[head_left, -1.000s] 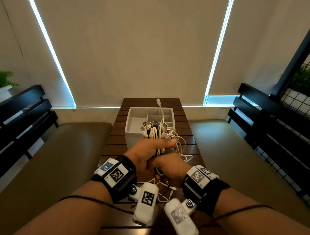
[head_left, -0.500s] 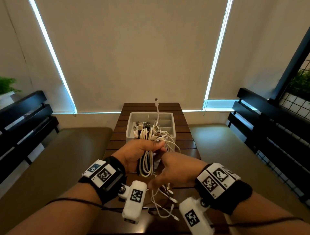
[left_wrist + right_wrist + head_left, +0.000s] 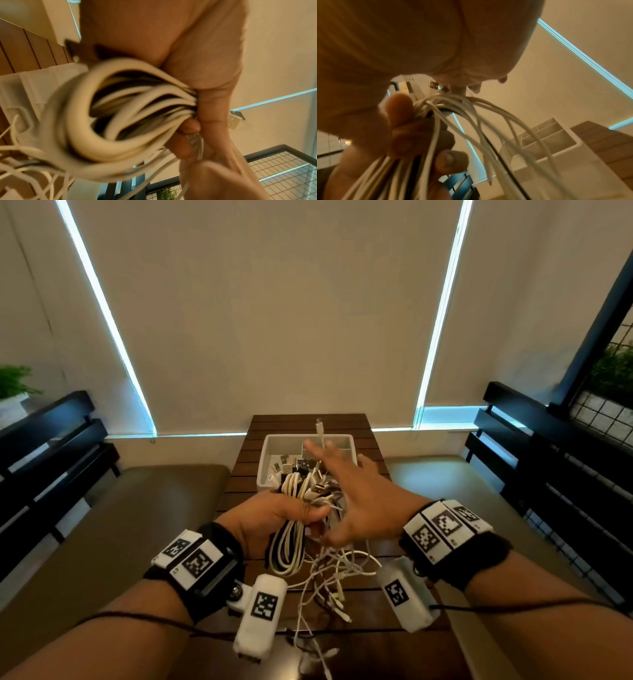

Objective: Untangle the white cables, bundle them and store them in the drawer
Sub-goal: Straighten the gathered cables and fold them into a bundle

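My left hand (image 3: 274,518) grips a folded bundle of white cables (image 3: 291,542) above the wooden table, thumb across the front. In the left wrist view the thick loops (image 3: 102,121) curl out below the palm (image 3: 205,60). Plug ends (image 3: 308,474) stick up from the fist, and one thin cable end (image 3: 320,429) stands higher. My right hand (image 3: 337,470) is open with straight fingers, reaching over the plug ends towards the white compartmented drawer tray (image 3: 270,453). Thin cable tails (image 3: 329,577) hang tangled beneath. The right wrist view shows the strands (image 3: 471,115) fanning out under my palm (image 3: 419,40).
The slatted wooden table (image 3: 370,446) runs ahead between two olive bench cushions (image 3: 137,508). Black slatted backrests stand at the left (image 3: 51,440) and right (image 3: 531,440). Closed roller blinds (image 3: 274,302) fill the wall behind.
My right hand has let go of the lower cables, risen and opened out forward over the plug ends. The left hand keeps its hold on the bundle.
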Tool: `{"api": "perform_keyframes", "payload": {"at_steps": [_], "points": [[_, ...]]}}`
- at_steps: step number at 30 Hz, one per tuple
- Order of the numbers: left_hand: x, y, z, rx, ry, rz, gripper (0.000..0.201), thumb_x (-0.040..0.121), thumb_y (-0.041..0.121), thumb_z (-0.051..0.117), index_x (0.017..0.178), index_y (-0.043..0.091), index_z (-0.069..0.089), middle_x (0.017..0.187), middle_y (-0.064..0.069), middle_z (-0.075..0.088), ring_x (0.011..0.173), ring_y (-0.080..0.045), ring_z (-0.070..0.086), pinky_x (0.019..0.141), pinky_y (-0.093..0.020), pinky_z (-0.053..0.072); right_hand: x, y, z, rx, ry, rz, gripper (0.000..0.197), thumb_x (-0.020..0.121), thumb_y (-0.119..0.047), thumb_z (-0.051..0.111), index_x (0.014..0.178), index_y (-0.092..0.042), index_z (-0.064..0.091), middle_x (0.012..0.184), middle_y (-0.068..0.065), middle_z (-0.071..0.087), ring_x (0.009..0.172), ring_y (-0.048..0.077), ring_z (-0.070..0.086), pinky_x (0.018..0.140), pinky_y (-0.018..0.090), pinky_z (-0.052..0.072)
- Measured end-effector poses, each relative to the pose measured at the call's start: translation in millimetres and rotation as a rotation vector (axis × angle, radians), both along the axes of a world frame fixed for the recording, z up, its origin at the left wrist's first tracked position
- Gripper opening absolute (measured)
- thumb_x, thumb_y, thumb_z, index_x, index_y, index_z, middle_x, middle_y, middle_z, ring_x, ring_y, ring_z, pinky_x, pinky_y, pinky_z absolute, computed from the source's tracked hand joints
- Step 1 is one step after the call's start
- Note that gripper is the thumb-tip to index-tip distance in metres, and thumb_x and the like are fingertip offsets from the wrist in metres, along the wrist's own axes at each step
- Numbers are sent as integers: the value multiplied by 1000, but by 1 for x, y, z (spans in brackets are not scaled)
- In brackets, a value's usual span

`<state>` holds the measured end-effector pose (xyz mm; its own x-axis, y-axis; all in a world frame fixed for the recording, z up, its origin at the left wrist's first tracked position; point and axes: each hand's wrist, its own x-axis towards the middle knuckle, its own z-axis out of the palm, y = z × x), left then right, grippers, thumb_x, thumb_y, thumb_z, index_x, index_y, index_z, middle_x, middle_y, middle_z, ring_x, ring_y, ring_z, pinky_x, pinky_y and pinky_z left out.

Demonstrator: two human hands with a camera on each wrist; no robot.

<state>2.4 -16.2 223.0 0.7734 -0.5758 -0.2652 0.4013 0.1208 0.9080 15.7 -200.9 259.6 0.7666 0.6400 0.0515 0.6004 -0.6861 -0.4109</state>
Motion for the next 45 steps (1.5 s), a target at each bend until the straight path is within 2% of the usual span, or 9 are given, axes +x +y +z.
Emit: {"api": "perform_keyframes", "payload": {"at_steps": [4,7,9,15,20,28,39,42,45], "points": [[1,2,0,-37,-66,9,13,83,6,61,92,3,70,82,-12,68,75,-22,65,77,-35,55,11,8,-3,-14,-70,-47,106,64,-54,79,149,-35,17,160,0,14,145,11,15,118,53,-7],[1,2,-1,7,-120,25,7,82,7,61,82,5,68,70,-10,57,63,-21,60,68,-33,54,18,6,-3,194,91,12,85,63,-33,87,137,-28,44,127,-10,60,112,-3,54,107,36,42],[2,4,-3,23,-91,58,8,79,11,65,81,3,66,66,-11,55,61,-23,61,66,-35,55,21,2,-7,271,173,11,71,65,-28,86,128,-26,52,108,-12,67,94,-2,63,86,21,52],[5,2,-6,59,-90,103,8,75,19,69,69,15,72,57,-5,54,51,-19,55,57,-31,51,22,-4,-16,208,41,-24,18,85,-25,67,100,-26,58,92,-6,66,82,11,62,74,31,52],[8,1,-10,33,-104,160,15,73,17,72,84,7,67,57,-7,53,48,-19,52,52,-30,49,25,-9,-26,534,421,-57,39,86,-11,67,116,-27,46,82,7,71,64,19,64,64,38,52],[10,2,-10,34,-188,235,4,79,18,72,76,15,72,57,-7,52,49,-19,51,52,-31,48,28,-12,-18,285,110,-156,25,82,-53,62,78,-29,54,67,-6,61,54,3,53,53,20,40],[4,-8,2,108,-316,311,12,83,17,68,87,5,66,53,-1,53,46,-15,49,49,-28,46,22,-16,-18,411,166,-42,34,98,-44,40,69,-35,55,54,-18,55,49,-1,49,53,17,36],[3,-9,-2,124,-292,299,39,77,24,72,102,-4,61,52,-3,50,46,-17,49,49,-29,47,22,-13,-23,559,320,-88,38,96,-45,45,66,-26,60,56,-11,53,49,10,48,51,26,41],[3,-7,-3,87,-260,304,30,77,25,72,96,4,63,54,-5,49,46,-18,49,50,-29,46,19,-9,-24,636,479,-115,46,92,-52,45,69,-14,56,50,-9,46,43,10,40,45,23,37]]}}
